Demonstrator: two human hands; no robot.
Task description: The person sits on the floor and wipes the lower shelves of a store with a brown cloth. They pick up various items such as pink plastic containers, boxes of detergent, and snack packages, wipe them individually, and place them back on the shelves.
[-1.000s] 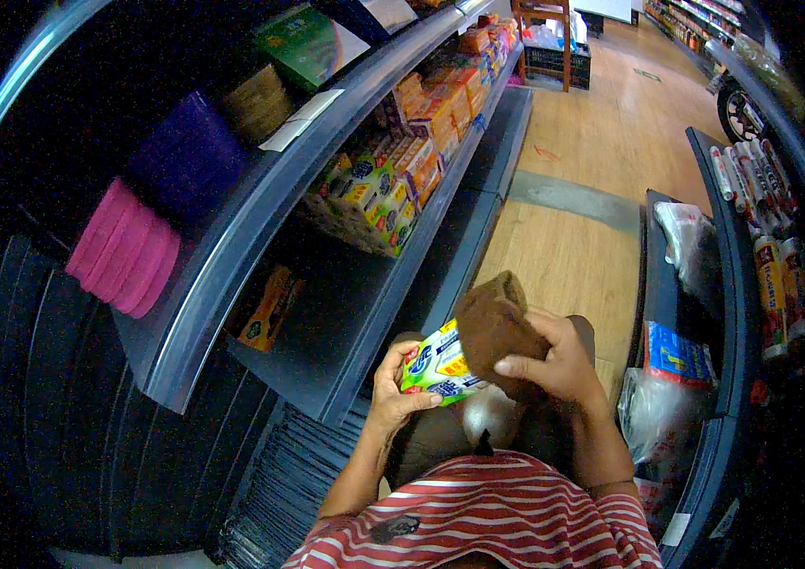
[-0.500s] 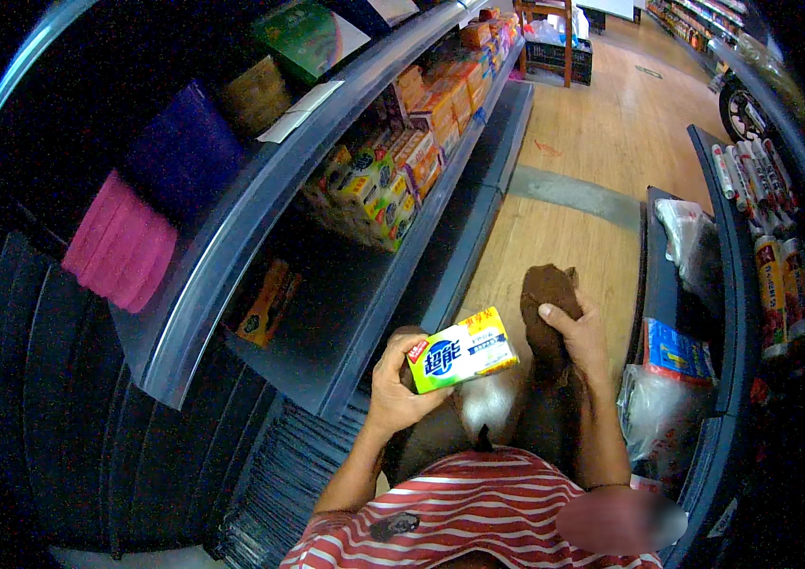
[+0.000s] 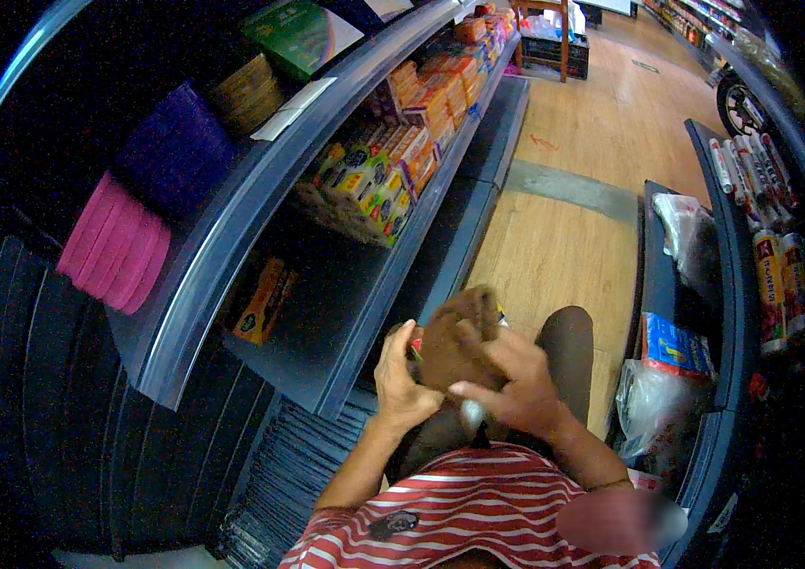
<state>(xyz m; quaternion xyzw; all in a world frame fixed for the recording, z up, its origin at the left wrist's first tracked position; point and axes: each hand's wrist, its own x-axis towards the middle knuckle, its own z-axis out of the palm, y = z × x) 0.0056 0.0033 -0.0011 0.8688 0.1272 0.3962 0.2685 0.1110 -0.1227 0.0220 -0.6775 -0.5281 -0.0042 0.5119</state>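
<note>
My left hand (image 3: 400, 384) is closed on a white, yellow and green boxy soap-like pack (image 3: 416, 349), held in front of my lap. A brown cloth (image 3: 459, 346) lies across the pack and hides most of it, leaving only small coloured edges in sight. Gripping that cloth from the right is my right hand (image 3: 521, 384), slightly blurred, pressing it against the pack. Similar green and yellow packs (image 3: 360, 185) are stacked on the shelf ahead to the left.
Left of me runs a grey shelf unit (image 3: 326, 351) with orange boxes (image 3: 440, 90), a lone orange pack (image 3: 265, 303), and pink (image 3: 116, 247) and purple (image 3: 175, 147) stacks. A lower shelf on the right bears plastic-wrapped goods (image 3: 654, 408). Wooden flooring (image 3: 573, 256) lies between.
My right hand has brought the brown cloth leftward onto the pack, covering its printed face. My left hand still holds the pack in nearly the same place.
</note>
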